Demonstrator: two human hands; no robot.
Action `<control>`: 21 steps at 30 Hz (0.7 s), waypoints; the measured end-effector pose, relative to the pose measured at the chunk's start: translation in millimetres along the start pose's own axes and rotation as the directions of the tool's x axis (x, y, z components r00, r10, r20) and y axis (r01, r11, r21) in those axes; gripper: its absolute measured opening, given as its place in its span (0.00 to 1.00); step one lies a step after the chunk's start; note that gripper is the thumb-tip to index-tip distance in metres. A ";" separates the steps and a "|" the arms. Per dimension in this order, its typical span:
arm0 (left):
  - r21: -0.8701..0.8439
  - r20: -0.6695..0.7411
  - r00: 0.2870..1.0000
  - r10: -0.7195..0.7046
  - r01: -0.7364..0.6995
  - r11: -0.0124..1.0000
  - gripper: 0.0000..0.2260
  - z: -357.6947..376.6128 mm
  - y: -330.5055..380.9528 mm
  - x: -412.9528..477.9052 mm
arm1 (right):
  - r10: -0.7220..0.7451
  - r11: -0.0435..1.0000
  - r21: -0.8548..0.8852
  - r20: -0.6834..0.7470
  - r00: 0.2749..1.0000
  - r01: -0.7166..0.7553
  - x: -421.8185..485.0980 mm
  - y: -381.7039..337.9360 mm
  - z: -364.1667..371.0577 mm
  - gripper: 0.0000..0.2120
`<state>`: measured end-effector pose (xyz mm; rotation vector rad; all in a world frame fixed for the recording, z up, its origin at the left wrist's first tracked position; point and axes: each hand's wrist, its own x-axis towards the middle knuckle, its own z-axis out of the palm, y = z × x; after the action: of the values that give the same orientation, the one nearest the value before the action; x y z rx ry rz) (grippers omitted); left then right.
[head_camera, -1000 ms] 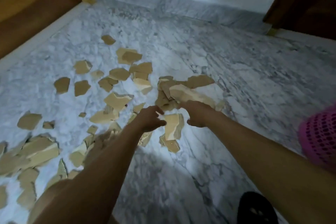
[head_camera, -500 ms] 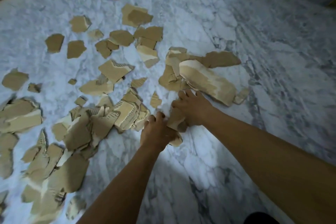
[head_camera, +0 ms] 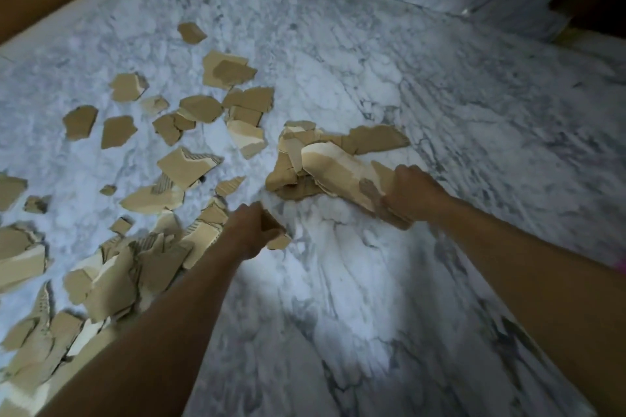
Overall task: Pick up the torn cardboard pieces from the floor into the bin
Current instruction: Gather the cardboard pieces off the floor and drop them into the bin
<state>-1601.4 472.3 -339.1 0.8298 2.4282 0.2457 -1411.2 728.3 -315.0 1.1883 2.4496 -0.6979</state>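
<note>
right hand [head_camera: 411, 193] clamped on near end of long slab [head_camera: 338, 176]; its long axis runs away up-left onto the heap [head_camera: 294, 179]. left hand [head_camera: 252, 230] fisted round 1 small scrap [head_camera: 279, 242], nearer me. loose pieces [head_camera: 183, 166] lie left. bin not in view.

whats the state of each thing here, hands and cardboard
left hand: closed around a small cardboard scrap, low over the floor
right hand: gripping the near end of the long pale cardboard piece
long pale cardboard piece: far end resting on a small pile
scattered cardboard pieces: lying loose on the marble floor
bin: not in view
</note>
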 end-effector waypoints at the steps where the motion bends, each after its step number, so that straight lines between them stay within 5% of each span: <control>1: 0.073 -0.015 1.000 0.001 0.000 0.997 0.25 -1.8 -1.8 10.8 | 0.047 0.998 -0.036 -0.019 0.999 -0.047 0.8 11.3 -0.4 0.26; 5: 0.239 0.031 0.999 0.013 -0.020 0.971 0.29 12.4 -0.6 29.2 | 0.074 0.996 -0.054 0.020 0.997 -0.073 -9.9 37.0 34.5 0.29; 10: 0.101 -0.011 1.000 -0.027 0.028 0.995 0.23 23.3 11.9 24.2 | 0.014 1.000 -0.024 -0.211 0.977 -0.020 -26.6 35.1 56.2 0.22; 13: 0.084 0.004 0.999 -0.043 0.043 0.996 0.23 23.5 16.8 16.8 | 0.110 0.994 0.020 0.008 0.994 -0.110 -25.4 34.1 53.2 0.29; 17: -0.058 0.085 0.996 -0.037 0.041 0.997 0.22 18.6 18.9 10.0 | 0.073 0.994 -0.103 0.395 0.916 -0.034 -21.8 24.9 30.2 0.44; 21: -0.217 0.137 0.990 -0.029 0.059 0.974 0.25 0.6 23.5 18.3 | -0.050 0.998 -0.001 0.446 0.894 0.057 -20.8 -10.3 -16.6 0.28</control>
<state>-1601.1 502.0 -339.9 0.6710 2.2425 0.4207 -1408.3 718.9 -288.3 0.8404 2.0995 -0.8590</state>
